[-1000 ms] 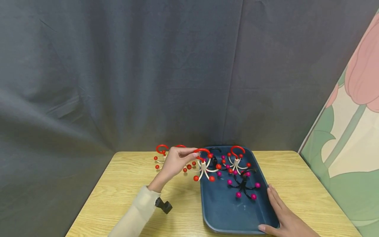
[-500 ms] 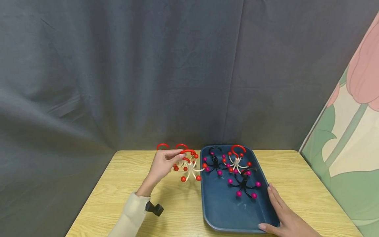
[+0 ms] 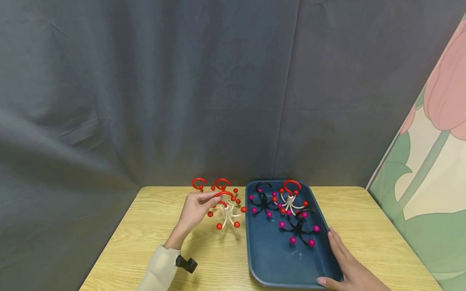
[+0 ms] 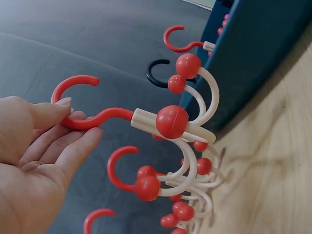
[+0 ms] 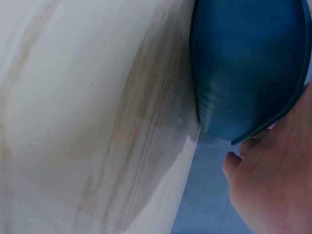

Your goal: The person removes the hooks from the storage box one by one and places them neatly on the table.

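My left hand pinches the red hook of a white multi-arm hanger with red ball tips. That hanger is upright left of the tray, its arms low over the table; the head view does not settle whether they touch it. Just behind are two like hangers, one with its red hook close by, the other with its hook farther left. My right hand rests against the near right corner of a dark blue tray, fingers along its side and thumb at its front rim.
Inside the tray stand a black hanger with pink balls at the back left, another black hanger nearer the middle, and a white and red hanger at the back right. A grey curtain hangs behind the wooden table.
My left hand has carried the white and red hanger leftward from over the tray's left rim, then lowered it toward the table. My right hand has stayed at the tray corner.
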The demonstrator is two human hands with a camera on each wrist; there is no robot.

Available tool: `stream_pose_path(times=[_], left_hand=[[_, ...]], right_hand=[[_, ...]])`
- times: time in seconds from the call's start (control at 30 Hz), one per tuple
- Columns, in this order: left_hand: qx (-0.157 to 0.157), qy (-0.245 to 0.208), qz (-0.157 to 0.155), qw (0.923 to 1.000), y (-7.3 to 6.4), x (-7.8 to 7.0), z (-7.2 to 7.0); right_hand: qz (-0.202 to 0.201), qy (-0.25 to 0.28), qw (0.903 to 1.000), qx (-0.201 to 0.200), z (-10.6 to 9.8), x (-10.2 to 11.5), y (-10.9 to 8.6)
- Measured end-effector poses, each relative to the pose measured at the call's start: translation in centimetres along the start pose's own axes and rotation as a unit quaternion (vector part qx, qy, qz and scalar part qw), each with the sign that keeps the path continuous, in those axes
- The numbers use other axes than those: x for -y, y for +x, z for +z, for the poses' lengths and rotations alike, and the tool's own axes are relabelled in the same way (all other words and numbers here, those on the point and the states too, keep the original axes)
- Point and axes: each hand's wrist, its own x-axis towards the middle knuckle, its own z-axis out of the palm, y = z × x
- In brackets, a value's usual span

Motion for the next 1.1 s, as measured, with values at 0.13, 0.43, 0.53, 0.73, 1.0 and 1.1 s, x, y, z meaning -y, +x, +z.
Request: stream_pose_path(times=[0.13, 0.43, 0.53, 0.73, 1.0, 1.1], left_hand=[[-0.011, 0.000, 0.008, 0.9999, 0.1, 1.1, 0.3], [-0.006, -0.017, 0.000, 0.9998, 0.4, 2.7, 1.2], [-0.006, -0.024, 0.001, 0.9997, 0.3, 2.9, 1.3], [-0.007, -0.024, -0.002, 0.9997, 0.3, 3.5, 1.5], [-0.014, -0.025, -0.008, 0.9996, 0.3, 4.4, 1.6], [-0.011, -0.031, -0.018, 0.9993, 0.2, 4.6, 1.6]], right_hand=[[0.004, 0.002, 1.0000, 0.003, 0.0, 0.1, 0.0], [0.001, 0.003, 1.0000, -0.002, -0.1, 0.0, -0.1], [-0.005, 0.001, 0.9999, -0.009, 0.0, 0.0, -0.1], [0.000, 0.002, 1.0000, -0.006, 0.0, 0.1, -0.1], [0.011, 0.006, 0.9999, 0.004, -0.1, 0.3, -0.1], [0.008, 0.007, 0.9999, 0.003, -0.1, 0.2, -0.1]])
